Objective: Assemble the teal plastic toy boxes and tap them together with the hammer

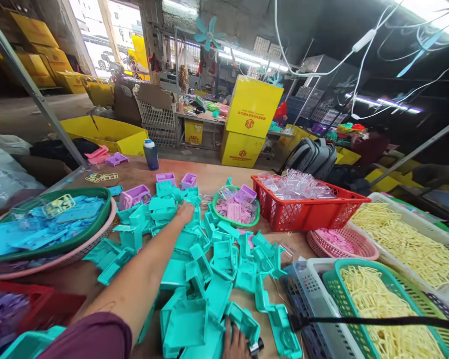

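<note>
On the teal parts [205,259], left hand [185,212] flat, right hand [235,341] grasping one.

Small assembly workshop or factory floor: a wooden worktable [142,172] heaped with teal plastic parts [209,259], sorting baskets of yellow pieces [404,244] at its right edge, stacked yellow cartons [251,119] beyond its far edge, strip lights [254,59] and dangling cables [322,70] overhead.
</note>
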`<state>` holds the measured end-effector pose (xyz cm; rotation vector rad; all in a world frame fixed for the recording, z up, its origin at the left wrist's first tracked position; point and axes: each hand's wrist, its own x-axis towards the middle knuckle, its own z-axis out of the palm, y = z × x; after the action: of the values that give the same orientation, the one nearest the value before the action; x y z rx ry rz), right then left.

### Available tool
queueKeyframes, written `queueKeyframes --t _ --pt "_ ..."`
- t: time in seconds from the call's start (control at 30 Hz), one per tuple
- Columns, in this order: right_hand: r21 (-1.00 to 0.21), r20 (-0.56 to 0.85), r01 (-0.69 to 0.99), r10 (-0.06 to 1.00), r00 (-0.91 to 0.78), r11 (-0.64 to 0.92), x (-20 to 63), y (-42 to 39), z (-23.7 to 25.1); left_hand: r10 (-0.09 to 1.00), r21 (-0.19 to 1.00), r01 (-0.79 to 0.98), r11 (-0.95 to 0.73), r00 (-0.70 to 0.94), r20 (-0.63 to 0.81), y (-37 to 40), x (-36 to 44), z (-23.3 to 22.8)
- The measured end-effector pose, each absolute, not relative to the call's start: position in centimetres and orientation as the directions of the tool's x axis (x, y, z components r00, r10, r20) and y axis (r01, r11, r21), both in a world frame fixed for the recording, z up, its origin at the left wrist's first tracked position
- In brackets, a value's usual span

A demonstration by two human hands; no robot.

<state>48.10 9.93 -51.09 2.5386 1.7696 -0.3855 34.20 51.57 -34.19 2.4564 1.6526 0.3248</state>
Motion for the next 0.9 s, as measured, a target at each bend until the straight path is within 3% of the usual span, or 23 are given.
queueKeyframes --t 0.1,0.23,0.3,0.37,0.5,0.67,0.77,0.83,0.9 --pt "-0.162 -0.344 0.905 0.882 0.322 -0.394 47.5 9.9 -48.1 0.901 0.278 0.858 -0.432 0.397 0.174 51.0 33.2 -31.1" --pt "-0.196 -0.346 0.917 0.899 0.267 -0.347 46.9 9.6 -43.9 0.842 0.305 0.794 -0.525 0.434 0.319 45.6 30.3 -25.3" --pt "-0.189 -0.332 0.929 0.911 0.244 -0.318 46.8 9.5 -42.7 0.701 0.296 0.671 -0.68 0.477 0.53 40.3 27.9 -22.9" --pt "-0.186 -0.305 0.934 0.922 0.24 -0.305 46.9 9.4 -42.3 0.58 0.266 0.535 -0.802 0.591 0.561 33.8 25.1 -22.0" --pt "-0.192 -0.296 0.935 0.926 0.236 -0.299 46.8 9.3 -42.3 0.501 0.328 0.395 -0.858 0.785 0.364 21.1 20.0 -26.8" --pt "-0.19 -0.3 0.926 0.917 0.261 -0.326 46.7 9.1 -42.1 0.661 0.391 0.598 -0.7 0.75 0.037 14.5 18.6 -35.4" --pt "-0.196 -0.296 0.926 0.919 0.259 -0.324 46.6 9.0 -42.0 0.675 0.533 0.58 -0.616 0.738 -0.023 13.6 19.8 -32.0" --pt "-0.199 -0.298 0.926 0.92 0.255 -0.321 46.7 9.0 -42.1 0.649 0.696 0.45 -0.559 0.76 0.029 12.0 19.6 -26.5" --pt "-0.2 -0.297 0.926 0.921 0.254 -0.32 46.7 9.1 -42.3 0.635 0.762 0.394 -0.515 0.772 0.03 9.0 17.8 -21.2"
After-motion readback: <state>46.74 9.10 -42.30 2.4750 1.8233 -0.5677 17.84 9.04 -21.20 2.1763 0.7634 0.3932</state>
